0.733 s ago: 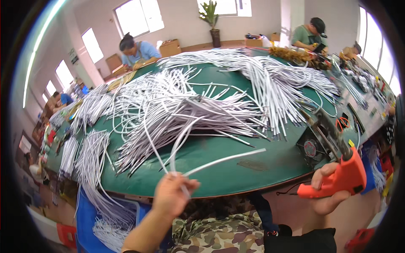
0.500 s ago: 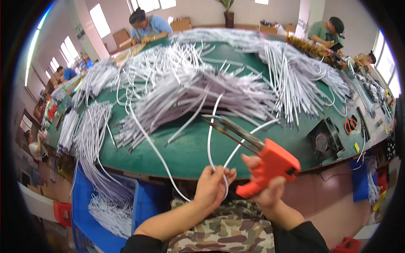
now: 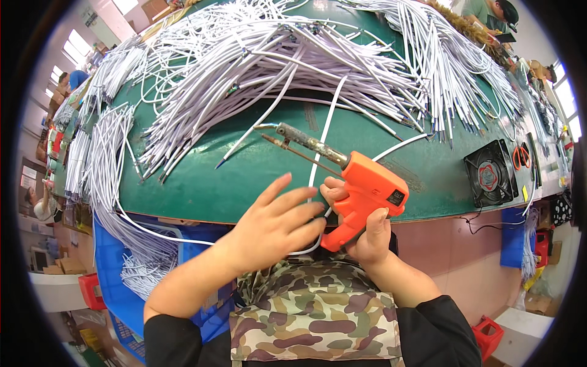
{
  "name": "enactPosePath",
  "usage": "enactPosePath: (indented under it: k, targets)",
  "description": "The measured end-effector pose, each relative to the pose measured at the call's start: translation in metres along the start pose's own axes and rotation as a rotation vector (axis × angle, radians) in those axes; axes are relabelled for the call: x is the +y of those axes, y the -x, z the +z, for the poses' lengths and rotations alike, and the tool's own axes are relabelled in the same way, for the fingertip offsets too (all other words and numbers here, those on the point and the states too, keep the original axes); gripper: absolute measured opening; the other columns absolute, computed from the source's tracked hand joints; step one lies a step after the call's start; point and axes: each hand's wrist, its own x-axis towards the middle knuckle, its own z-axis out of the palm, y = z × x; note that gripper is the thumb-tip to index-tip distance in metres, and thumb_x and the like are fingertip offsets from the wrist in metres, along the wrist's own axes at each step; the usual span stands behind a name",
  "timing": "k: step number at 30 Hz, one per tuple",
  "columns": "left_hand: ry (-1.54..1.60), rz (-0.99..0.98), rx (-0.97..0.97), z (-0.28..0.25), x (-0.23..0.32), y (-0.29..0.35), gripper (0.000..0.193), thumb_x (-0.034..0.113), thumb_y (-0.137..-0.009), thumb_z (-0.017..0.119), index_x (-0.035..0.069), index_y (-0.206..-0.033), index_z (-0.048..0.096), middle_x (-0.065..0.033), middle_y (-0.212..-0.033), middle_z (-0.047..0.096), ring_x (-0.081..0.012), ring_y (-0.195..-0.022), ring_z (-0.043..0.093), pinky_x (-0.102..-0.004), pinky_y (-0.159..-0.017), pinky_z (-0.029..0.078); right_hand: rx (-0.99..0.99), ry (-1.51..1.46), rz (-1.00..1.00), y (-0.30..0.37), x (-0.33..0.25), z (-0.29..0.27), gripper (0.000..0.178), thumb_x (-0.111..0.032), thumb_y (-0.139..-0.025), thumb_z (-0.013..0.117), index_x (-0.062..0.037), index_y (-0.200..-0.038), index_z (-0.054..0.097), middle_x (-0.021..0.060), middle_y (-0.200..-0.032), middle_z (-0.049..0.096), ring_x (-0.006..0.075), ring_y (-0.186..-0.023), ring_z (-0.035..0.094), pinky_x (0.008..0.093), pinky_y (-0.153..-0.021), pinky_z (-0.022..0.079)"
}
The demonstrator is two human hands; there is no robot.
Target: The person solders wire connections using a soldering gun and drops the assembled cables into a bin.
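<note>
My right hand (image 3: 371,235) is wrapped round the handle of an orange soldering gun (image 3: 374,178), index finger near its trigger. The gun's metal barrel (image 3: 312,142) points up and left over the table, with a thin feed tube under it ending near the bent tip. My left hand (image 3: 278,223) hovers just left of the handle, back upward, fingers stretched and spread. A white cable (image 3: 329,116) drops from the heap, passes behind the barrel and left fingers, and loops low between my hands. Whether the left fingers touch it is hard to tell.
A large heap of white cables (image 3: 244,85) lies across the green table (image 3: 195,202). More bundles hang at the left over a blue crate (image 3: 116,244). At the right are a black fan (image 3: 490,173) and orange-handled scissors (image 3: 521,157). A person (image 3: 486,15) works at the far right.
My left hand has let go of the white cable, moved left and spread its fingers. The soldering gun stays in my right hand. The whole view has tilted downward.
</note>
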Motion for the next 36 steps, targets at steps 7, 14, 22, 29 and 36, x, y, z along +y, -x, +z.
enactPosePath:
  k: [7,14,22,29,36]
  targets:
    - [0.284,0.095,-0.380,-0.002,-0.040,-0.017,0.031,0.015,-0.073,0.075,0.012,-0.101,0.064,-0.0038,-0.093,0.057,-0.0240,-0.103,0.057,-0.0531,-0.110,0.031,0.005,0.022,-0.026,-0.003,-0.001,0.003,0.075,-0.055,-0.092,0.056,0.0031,-0.137,0.042,0.0192,-0.129,0.056,0.0278,-0.120,0.054,0.0445,-0.105,0.041]
    - [0.276,0.181,-0.336,-0.001,-0.038,-0.007,0.021,0.012,-0.074,0.070,0.010,-0.093,0.062,-0.0041,-0.086,0.056,-0.0249,-0.092,0.057,-0.0417,-0.088,0.042,-0.018,0.098,-0.034,-0.007,-0.002,0.002,0.070,-0.056,-0.093,0.055,0.0030,-0.131,0.051,0.0156,-0.125,0.060,0.0255,-0.120,0.055,0.0425,-0.103,0.042]
    - [0.306,0.050,-0.121,0.007,-0.038,0.016,0.013,0.009,-0.073,0.065,0.007,-0.086,0.062,-0.0061,-0.084,0.058,-0.0262,-0.083,0.058,-0.0385,-0.072,0.045,-0.044,0.107,0.085,-0.005,0.001,0.018,0.073,-0.058,-0.092,0.055,0.0025,-0.133,0.048,0.0150,-0.119,0.063,0.0305,-0.122,0.053,0.0479,-0.105,0.040]
    - [0.352,-0.197,0.096,0.018,-0.024,0.022,0.017,0.003,-0.070,0.066,0.005,-0.087,0.063,-0.0072,-0.083,0.060,-0.0283,-0.076,0.058,-0.0392,-0.065,0.045,-0.021,0.088,0.078,-0.010,0.004,0.021,0.072,-0.057,-0.092,0.056,0.0030,-0.131,0.050,0.0154,-0.119,0.063,0.0306,-0.120,0.055,0.0473,-0.105,0.041]
    - [0.156,-0.215,0.046,0.018,-0.014,0.035,0.024,-0.002,-0.067,0.066,0.003,-0.091,0.065,-0.0081,-0.085,0.059,-0.0275,-0.076,0.058,-0.0387,-0.065,0.047,-0.053,0.147,0.065,-0.005,0.001,0.015,0.073,-0.057,-0.093,0.053,0.0044,-0.132,0.046,0.0166,-0.119,0.062,0.0309,-0.117,0.057,0.0525,-0.108,0.037]
